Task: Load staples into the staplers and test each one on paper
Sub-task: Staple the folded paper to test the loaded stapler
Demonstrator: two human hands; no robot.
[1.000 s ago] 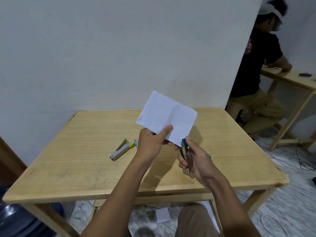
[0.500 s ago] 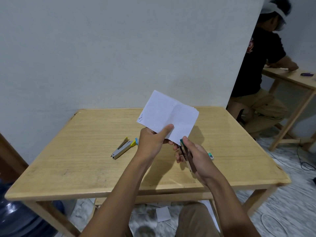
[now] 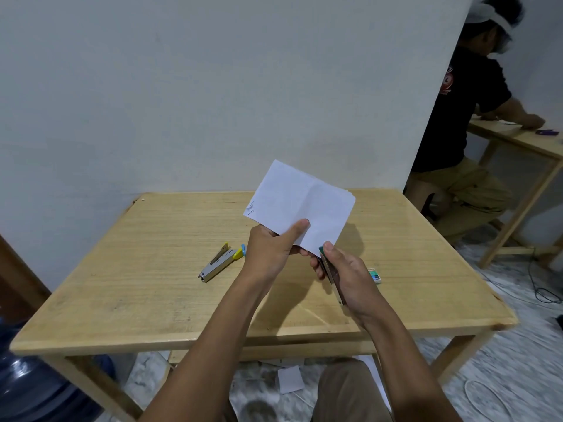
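My left hand (image 3: 269, 252) pinches the lower edge of a folded white paper (image 3: 300, 204) and holds it up above the wooden table (image 3: 146, 269). My right hand (image 3: 347, 274) grips a green-tipped metal stapler (image 3: 330, 274), its nose at the paper's bottom corner with my thumb on top. A second stapler (image 3: 217, 262), grey with a yellow end, lies hinged open on the table left of my hands. A small blue piece (image 3: 243, 249) sits beside it. A small green-and-white staple box (image 3: 374, 274) lies just right of my right hand.
A white wall stands behind the table. Another person (image 3: 463, 123) sits at a second wooden table (image 3: 518, 138) at the right. A blue water jug (image 3: 33, 385) stands at the lower left. Paper scraps (image 3: 289, 379) and cables (image 3: 542, 287) lie on the floor.
My right hand has brought the green-tipped stapler up to the paper's bottom corner. The paper has barely moved.
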